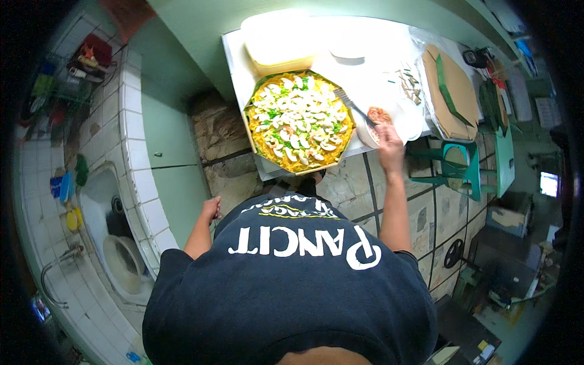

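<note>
My right hand [390,145] is closed round the dark handle of a fork [364,116], its tines pointing up and left toward the noodle tray. Under the fork and hand stands a white bowl [367,137] with pinkish-orange chopped food [380,114] inside. To its left, an octagonal tray [333,168] lined with green leaf holds yellow-orange noodles [263,146], topped with white egg slices [298,125] and green bits [274,113]. Beside my body, away from the table, my left hand [212,208] hangs with its fingers curled and nothing visible in them.
A pale tub [277,42] stands behind the tray on the bright white table [377,55]. Brown cardboard trays [450,91] with a green strip are stacked at right, beyond small scattered pieces [409,85]. A green stool [459,164] stands right; a sink [100,194] lies left.
</note>
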`<state>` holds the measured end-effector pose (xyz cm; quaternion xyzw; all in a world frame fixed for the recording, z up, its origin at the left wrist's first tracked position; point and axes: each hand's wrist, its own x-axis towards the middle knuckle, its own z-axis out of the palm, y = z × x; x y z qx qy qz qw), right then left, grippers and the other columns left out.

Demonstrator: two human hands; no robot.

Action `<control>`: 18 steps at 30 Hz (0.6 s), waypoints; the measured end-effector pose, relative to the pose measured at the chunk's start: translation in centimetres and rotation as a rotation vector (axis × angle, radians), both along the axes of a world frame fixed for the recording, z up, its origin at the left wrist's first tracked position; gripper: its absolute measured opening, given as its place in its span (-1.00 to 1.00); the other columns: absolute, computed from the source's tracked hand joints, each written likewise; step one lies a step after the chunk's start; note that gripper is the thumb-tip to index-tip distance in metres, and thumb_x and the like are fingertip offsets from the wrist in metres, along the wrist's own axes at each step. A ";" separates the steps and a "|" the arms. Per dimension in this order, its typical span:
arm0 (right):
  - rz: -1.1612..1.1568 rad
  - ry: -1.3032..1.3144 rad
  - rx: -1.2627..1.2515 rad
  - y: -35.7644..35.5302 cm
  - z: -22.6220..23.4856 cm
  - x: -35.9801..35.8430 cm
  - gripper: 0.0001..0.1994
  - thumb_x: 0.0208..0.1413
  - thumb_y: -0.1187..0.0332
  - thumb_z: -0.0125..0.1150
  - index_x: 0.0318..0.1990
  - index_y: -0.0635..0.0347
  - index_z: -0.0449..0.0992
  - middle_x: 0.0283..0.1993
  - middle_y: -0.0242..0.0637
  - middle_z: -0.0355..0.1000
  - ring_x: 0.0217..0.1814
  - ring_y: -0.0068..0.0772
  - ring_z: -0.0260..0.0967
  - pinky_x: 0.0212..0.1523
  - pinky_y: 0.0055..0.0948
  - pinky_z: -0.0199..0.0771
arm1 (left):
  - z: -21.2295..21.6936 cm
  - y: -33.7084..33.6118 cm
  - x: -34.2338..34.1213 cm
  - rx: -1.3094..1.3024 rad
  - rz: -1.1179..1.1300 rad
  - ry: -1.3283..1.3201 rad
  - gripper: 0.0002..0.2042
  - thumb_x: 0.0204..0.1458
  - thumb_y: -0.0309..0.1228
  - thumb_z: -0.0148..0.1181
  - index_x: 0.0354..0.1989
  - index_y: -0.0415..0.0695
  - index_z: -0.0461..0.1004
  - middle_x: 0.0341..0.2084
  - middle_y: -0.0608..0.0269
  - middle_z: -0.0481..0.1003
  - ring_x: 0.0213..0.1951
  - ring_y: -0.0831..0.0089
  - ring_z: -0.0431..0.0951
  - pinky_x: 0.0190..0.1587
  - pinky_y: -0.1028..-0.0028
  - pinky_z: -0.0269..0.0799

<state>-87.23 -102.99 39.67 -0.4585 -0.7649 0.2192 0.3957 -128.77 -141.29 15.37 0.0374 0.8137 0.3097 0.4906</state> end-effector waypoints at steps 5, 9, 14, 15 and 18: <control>-0.421 -0.429 -0.032 2.2 2.2 9.4 -0.77 0.17 0.19 0.07 -0.23 0.10 0.57 -0.25 -0.18 0.48 -0.20 -0.01 0.45 -0.21 -0.12 0.41 | -0.9 0.2 -0.4 -0.020 -0.091 0.089 -0.64 0.11 -0.06 0.10 -0.61 -0.03 0.36 -0.78 0.43 0.25 -0.76 0.53 0.21 -0.65 0.38 0.40; -0.391 -0.678 -0.083 1.8 1.6 11.1 -0.77 0.16 0.17 0.04 -0.27 0.08 0.56 -0.23 -0.18 0.47 -0.19 0.04 0.45 -0.18 -0.06 0.42 | -0.2 1.8 -0.7 0.069 -0.232 0.129 -0.63 0.11 -0.07 0.10 -0.62 -0.05 0.36 -0.78 0.42 0.27 -0.76 0.52 0.23 -0.65 0.38 0.41; -0.361 -0.715 -0.044 1.3 1.3 10.7 -0.78 0.14 0.19 0.09 -0.28 0.11 0.54 -0.22 -0.20 0.43 -0.22 0.04 0.46 -0.21 -0.05 0.43 | 1.7 4.1 -0.5 -0.002 -0.156 0.114 -0.63 0.12 -0.07 0.08 -0.63 -0.04 0.36 -0.78 0.42 0.27 -0.75 0.53 0.26 -0.63 0.38 0.43; -0.346 -0.731 -0.009 1.3 1.1 10.6 -0.79 0.14 0.19 0.10 -0.29 0.11 0.53 -0.23 -0.21 0.42 -0.23 0.02 0.46 -0.22 -0.06 0.43 | 2.1 4.3 -0.4 0.012 -0.155 0.109 -0.63 0.12 -0.06 0.08 -0.63 -0.03 0.36 -0.78 0.42 0.27 -0.75 0.53 0.26 -0.62 0.38 0.43; -0.304 -0.864 0.116 1.0 0.6 10.3 -0.79 0.13 0.17 0.11 -0.29 0.08 0.51 -0.24 -0.24 0.38 -0.27 -0.04 0.47 -0.26 -0.11 0.45 | 2.9 4.4 -0.1 0.026 -0.144 0.095 -0.63 0.12 -0.06 0.08 -0.62 -0.03 0.35 -0.77 0.43 0.27 -0.74 0.53 0.27 -0.60 0.38 0.44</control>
